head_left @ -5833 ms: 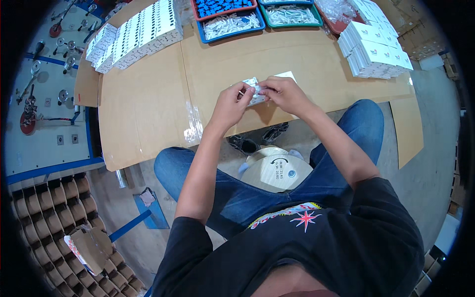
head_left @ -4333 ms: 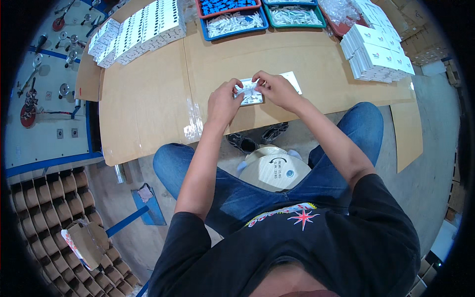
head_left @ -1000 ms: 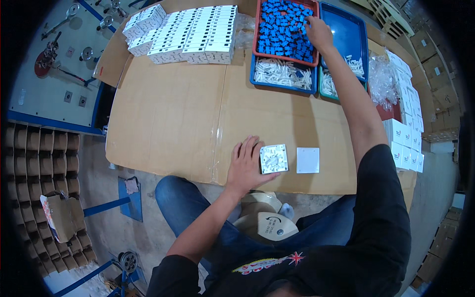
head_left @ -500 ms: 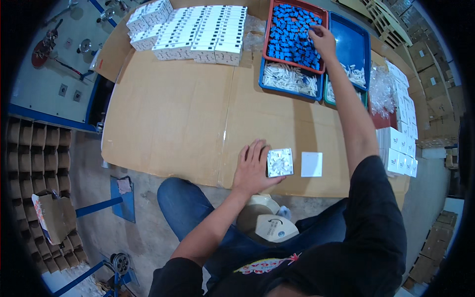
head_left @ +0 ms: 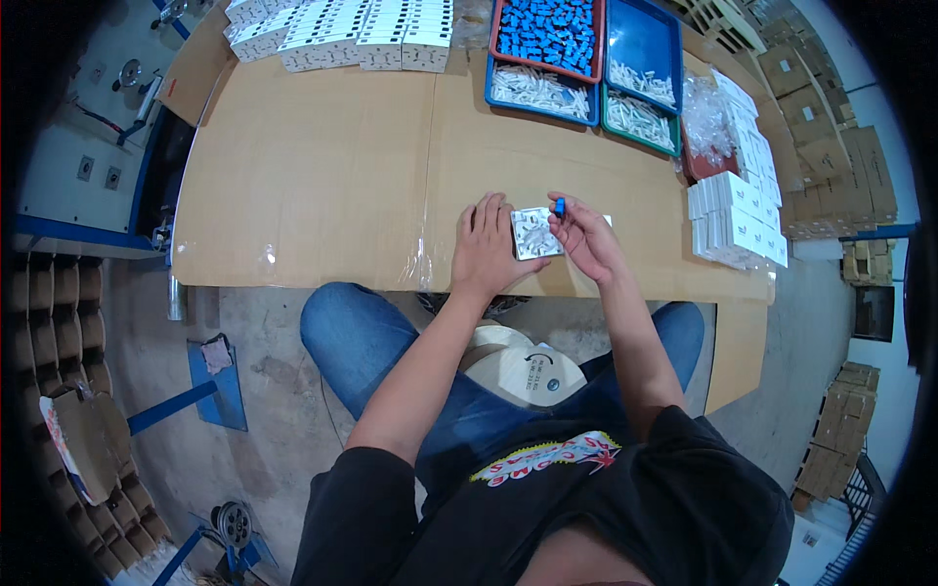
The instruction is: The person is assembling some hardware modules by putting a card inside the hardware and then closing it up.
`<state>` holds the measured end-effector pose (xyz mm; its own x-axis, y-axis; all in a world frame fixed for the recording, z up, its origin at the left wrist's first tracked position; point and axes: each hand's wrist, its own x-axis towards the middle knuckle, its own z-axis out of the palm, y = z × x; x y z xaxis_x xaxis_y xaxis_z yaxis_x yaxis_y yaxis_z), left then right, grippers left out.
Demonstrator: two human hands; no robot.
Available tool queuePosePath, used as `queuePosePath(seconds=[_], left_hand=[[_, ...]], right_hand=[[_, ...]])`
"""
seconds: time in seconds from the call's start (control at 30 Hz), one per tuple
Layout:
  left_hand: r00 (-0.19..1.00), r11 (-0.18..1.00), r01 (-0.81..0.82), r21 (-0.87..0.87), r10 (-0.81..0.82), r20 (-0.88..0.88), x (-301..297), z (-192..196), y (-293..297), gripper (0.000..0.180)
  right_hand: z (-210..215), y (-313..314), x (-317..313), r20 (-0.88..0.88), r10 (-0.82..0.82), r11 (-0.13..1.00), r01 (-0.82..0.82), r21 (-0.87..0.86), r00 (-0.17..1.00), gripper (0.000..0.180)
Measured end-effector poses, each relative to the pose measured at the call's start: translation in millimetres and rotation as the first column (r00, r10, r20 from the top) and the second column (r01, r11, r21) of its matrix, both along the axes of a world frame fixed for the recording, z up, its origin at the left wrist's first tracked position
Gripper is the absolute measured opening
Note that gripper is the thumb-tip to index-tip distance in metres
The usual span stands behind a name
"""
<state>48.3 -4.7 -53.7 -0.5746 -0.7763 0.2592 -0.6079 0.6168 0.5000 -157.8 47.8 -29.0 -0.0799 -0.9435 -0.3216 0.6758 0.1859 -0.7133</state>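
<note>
Between thumb and fingertips of the right hand (head_left: 584, 236), a small blue part (head_left: 560, 206) is pinched, held just above the right edge of a small open white box (head_left: 535, 232) holding pale pieces. Left hand (head_left: 489, 244) lies flat, fingers spread slightly, on the cardboard-covered table (head_left: 322, 176), touching the box's left side. Farther out: tray of blue parts (head_left: 549, 33), trays of white parts (head_left: 539, 90), stacked white cartons (head_left: 738, 220).
</note>
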Motion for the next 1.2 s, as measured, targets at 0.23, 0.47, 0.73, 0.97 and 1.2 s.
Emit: queuePosePath(seconds=[0.23, 0.47, 0.73, 0.97, 1.2], left_hand=[[0.999, 1.0, 0.009, -0.029, -0.011, -0.048, 5.1, -6.3, 1.6, 0.106], [0.999, 0.996, 0.027, 0.082, -0.028, 0.017, 12.3, -3.1, 7.7, 0.106], [0.999, 0.997, 0.013, 0.076, -0.009, -0.048, 8.7, -13.5, 2.3, 0.106], [0.998, 1.0, 0.025, 0.005, -0.025, -0.057, 4.5, -7.9, 1.4, 0.099], [1.0, 1.0, 0.014, 0.024, -0.014, 0.003, 0.9, -0.2, 1.2, 0.094]], right_hand=[[30.5, 24.1, 38.3, 0.225, 0.039, 0.999, -0.044, 0.018, 0.974, 0.042], [43.5, 38.3, 49.5, 0.213, -0.009, 1.0, 0.014, -0.021, 0.977, 0.041], [44.7, 38.4, 37.9, 0.259, 0.058, 0.995, -0.034, -0.096, 0.964, 0.045], [20.6, 14.4, 28.8, -0.897, -0.097, 0.994, -0.001, -0.108, 0.431, 0.037], [1.3, -4.2, 34.5, -0.989, -0.105, 0.97, -0.209, -0.125, 0.103, 0.035]])
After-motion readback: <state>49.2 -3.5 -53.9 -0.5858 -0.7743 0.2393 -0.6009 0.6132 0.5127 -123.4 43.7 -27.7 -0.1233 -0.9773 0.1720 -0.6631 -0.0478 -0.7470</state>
